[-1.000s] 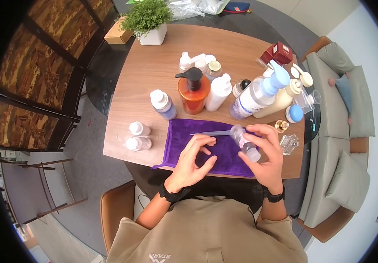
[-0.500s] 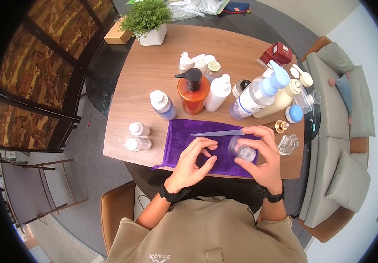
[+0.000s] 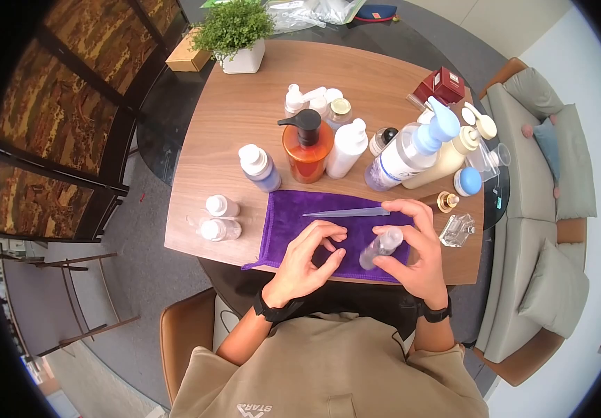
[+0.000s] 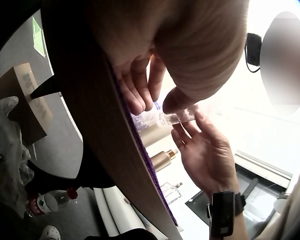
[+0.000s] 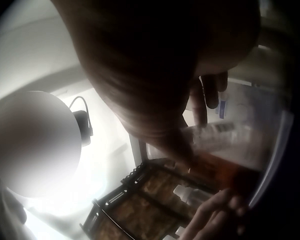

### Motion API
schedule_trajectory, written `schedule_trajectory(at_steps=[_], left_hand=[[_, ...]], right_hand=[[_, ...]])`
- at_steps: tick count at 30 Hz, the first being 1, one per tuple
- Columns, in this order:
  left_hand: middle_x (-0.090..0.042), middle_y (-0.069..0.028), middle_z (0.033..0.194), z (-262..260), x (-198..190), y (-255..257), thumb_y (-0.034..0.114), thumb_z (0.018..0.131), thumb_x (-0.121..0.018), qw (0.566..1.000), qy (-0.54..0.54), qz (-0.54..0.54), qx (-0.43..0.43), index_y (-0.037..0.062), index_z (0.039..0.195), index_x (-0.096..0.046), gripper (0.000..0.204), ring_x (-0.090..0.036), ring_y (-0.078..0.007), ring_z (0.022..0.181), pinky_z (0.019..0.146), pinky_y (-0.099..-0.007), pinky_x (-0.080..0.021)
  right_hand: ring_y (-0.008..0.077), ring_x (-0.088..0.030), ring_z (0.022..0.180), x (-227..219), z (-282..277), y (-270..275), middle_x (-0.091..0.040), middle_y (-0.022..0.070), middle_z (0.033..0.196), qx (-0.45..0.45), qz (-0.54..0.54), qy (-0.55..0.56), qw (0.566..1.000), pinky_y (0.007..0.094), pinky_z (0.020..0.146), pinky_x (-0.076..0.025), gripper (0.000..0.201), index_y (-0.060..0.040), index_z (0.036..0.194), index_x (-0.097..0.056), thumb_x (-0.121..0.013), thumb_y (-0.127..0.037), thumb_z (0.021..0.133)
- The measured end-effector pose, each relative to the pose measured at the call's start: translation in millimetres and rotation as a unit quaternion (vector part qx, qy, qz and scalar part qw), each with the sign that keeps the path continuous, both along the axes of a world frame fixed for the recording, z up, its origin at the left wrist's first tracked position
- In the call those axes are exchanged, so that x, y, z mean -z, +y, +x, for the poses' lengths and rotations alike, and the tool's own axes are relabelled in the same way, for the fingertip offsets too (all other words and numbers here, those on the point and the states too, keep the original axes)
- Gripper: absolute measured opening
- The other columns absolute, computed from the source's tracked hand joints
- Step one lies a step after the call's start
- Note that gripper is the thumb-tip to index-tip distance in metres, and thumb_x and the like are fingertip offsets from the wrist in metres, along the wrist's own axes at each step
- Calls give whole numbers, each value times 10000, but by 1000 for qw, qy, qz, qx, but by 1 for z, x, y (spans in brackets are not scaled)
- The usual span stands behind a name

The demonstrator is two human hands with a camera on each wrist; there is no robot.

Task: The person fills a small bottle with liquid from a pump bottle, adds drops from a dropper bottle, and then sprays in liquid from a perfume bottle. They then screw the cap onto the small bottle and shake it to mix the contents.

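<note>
My right hand pinches a small clear bottle between thumb and fingers, above the right part of a purple cloth. The bottle leans, its capped end up and away from me; in the right wrist view the same clear bottle shows printed lettering. My left hand rests on the cloth's near side, fingers loosely bent with nothing in them. Beyond both hands, a long tapered translucent stick lies across the cloth, its wide end by the right fingertips.
Behind the cloth stand an amber pump bottle, a white bottle, a blue-and-white bottle and a large blue-topped pump bottle. Two small bottles are at left. A glass perfume bottle sits at right, near its gold cap.
The clear bottle has swung over in my right hand: its capped end pointed toward me before and now points up and away. That hand shifted slightly left; my left hand stayed put.
</note>
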State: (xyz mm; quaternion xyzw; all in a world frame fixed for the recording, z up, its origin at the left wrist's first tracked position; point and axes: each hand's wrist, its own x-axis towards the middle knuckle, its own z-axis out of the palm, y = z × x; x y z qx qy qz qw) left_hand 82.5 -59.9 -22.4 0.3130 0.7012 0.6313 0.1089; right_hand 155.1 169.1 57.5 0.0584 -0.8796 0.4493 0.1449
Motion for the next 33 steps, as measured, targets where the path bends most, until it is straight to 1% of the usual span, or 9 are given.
schedule_trajectory(at_steps=[3, 9, 12, 19, 23, 25, 29, 31, 33], left_hand=[[-699, -158, 1211, 0, 2, -1, -35, 932, -760, 1000, -2, -7, 7, -14, 1287, -671, 367, -726, -248, 1012, 842, -330, -609], [-705, -152, 1186, 0, 1, 1, -53, 924, -759, 1000, 4, 1, 2, -18, 1259, -683, 346, -722, -232, 984, 840, -328, -606], [-709, -150, 1166, 0, 1, 1, -70, 915, -761, 1000, 7, 2, -2, -25, 1237, -688, 333, -721, -218, 959, 835, -326, -604], [-706, -151, 1195, 0, 3, 0, -26, 935, -767, 1000, 4, -6, 6, -11, 1256, -678, 333, -716, -237, 930, 838, -337, -603], [-713, -152, 1174, 0, 2, 1, -59, 917, -768, 1000, 14, -3, -2, -23, 1196, -685, 294, -727, -214, 906, 826, -331, -604], [-714, -151, 1169, 1, 1, 1, -63, 918, -764, 1000, 7, -4, -1, -22, 1188, -684, 284, -730, -216, 903, 822, -329, -605], [-708, -152, 1189, 0, 2, 0, -36, 915, -786, 1000, 1, -1, 6, -23, 1215, -686, 316, -722, -227, 948, 833, -340, -601], [-699, -152, 1217, -1, -3, -1, 26, 899, -842, 999, 26, -11, 30, -18, 1274, -686, 409, -702, -248, 994, 844, -353, -593], [-693, -150, 1234, -1, -6, -1, 55, 884, -867, 999, 29, -1, 39, -16, 1285, -692, 443, -692, -259, 1002, 845, -358, -590]], right_hand=[[351, -543, 1339, 11, 0, -2, -657, 115, 1395, 35, 59, 33, 997, 484, 1122, -451, 435, -90, 1155, -812, -929, -102, 736], [354, -554, 1323, 3, 0, -2, -658, 115, 1386, 8, 1, 8, 1000, 486, 1115, -455, 461, -112, 1173, -817, -916, -79, 724], [348, -558, 1319, 6, -1, -4, -655, 116, 1387, 23, 56, 28, 998, 482, 1108, -463, 465, -115, 1176, -816, -918, -71, 725], [342, -555, 1334, 6, -1, -5, -653, 115, 1387, -1, 0, 1, 1000, 467, 1100, -476, 452, -113, 1164, -825, -943, -102, 728], [335, -584, 1304, 8, -1, -4, -671, 115, 1362, 7, 35, 18, 999, 457, 1090, -485, 455, -95, 1169, -823, -950, -108, 731], [322, -620, 1255, 12, 0, 0, -695, 107, 1329, -41, -65, -13, 997, 446, 1069, -501, 458, -78, 1183, -819, -945, -115, 744], [305, -651, 1202, 11, -1, -2, -723, 95, 1277, -24, -26, 3, 999, 435, 1037, -521, 472, -64, 1200, -816, -947, -124, 750], [294, -657, 1183, 13, 2, 0, -735, 87, 1246, -57, -99, -23, 993, 425, 1009, -536, 481, -56, 1213, -815, -946, -121, 754], [290, -661, 1171, 14, 2, -2, -739, 85, 1237, -66, -104, -26, 992, 418, 999, -540, 482, -57, 1213, -816, -949, -119, 753]])
